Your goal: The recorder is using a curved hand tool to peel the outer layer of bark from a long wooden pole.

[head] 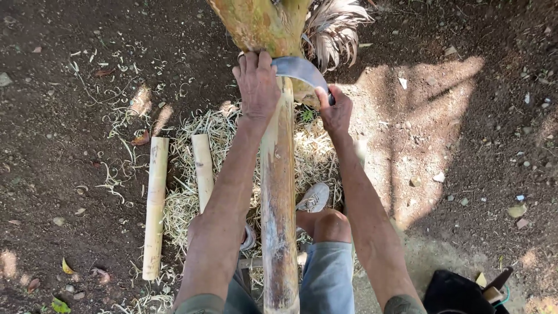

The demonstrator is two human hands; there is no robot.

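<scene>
Hands each in closed grip on curved blade, edge across bamboo pole, open soil right.

light: dappled sun, bright patch right | shadows: deep elsewhere | focus: sharp, no blur

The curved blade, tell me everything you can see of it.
The curved blade is a grey, dull metal knife, arched like a sickle. It lies crosswise over the top of the long bamboo pole, close to the tree trunk. The left hand presses on its left end, fingers draped over the back of the blade. The right hand grips the other end, hiding the handle. Its edge cannot be made out.
</scene>
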